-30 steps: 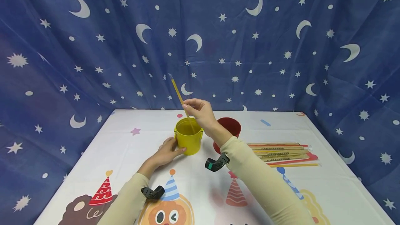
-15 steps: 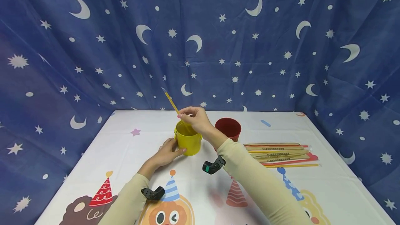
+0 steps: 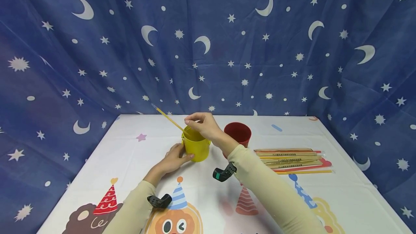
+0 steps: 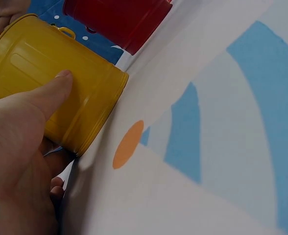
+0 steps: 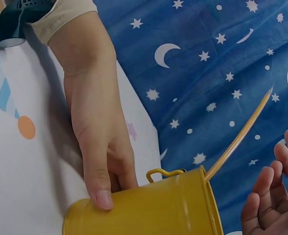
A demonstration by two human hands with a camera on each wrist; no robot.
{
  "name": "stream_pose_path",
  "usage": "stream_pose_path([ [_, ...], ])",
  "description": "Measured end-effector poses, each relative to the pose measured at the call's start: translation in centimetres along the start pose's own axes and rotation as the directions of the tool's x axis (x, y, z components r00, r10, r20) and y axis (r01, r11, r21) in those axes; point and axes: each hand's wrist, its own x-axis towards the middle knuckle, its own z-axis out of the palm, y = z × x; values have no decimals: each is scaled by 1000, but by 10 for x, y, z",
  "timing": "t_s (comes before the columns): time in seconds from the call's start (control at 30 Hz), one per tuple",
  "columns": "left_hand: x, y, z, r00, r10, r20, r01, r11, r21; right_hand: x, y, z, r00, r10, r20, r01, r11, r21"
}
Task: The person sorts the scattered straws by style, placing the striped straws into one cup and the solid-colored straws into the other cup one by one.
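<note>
My left hand (image 3: pixel 172 159) grips the yellow bucket (image 3: pixel 197 151) low on its left side, thumb across the front and fingers behind. A thin yellow straw (image 3: pixel 170 119) in a clear wrapper leans steeply left out of the bucket, its upper end well past the rim. The straw's lower end is hidden inside. My right hand (image 3: pixel 205 125) hovers over the bucket's right rim, fingers loosely bent with nothing between them. In the right wrist view, a gap shows between the straw (image 5: pixel 238 137) and the right hand (image 5: pixel 276 191).
A red bucket (image 3: pixel 238 133) stands just right of the yellow one, partly behind my right forearm. Several paper-wrapped straws (image 3: pixel 292 160) lie in a pile farther right, with loose yellow and red ones. A blue star-patterned curtain (image 3: pixel 208 46) rises behind the printed tablecloth (image 3: pixel 130 154).
The right hand lowered the straw into the yellow bucket and let it go. The straw has tipped farther left, against the rim. The left hand stays where it was.
</note>
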Motion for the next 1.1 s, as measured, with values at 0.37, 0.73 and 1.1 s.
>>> stream_pose_path([
  [0.37, -1, 0, 0, 1000, -5, -5, 5, 1000, -9, -15, -1, -19, 996, -75, 52, 74, 997, 17],
  [0.73, 3, 2, 2, 1000, 4, -4, -4, 1000, -2, -57, 2, -56, 989, -147, -13, 147, 989, 5],
  [1.1, 5, 0, 3, 997, 45, -55, -47, 999, -22, -91, 15, -112, 976, -151, -155, 154, 988, 8],
])
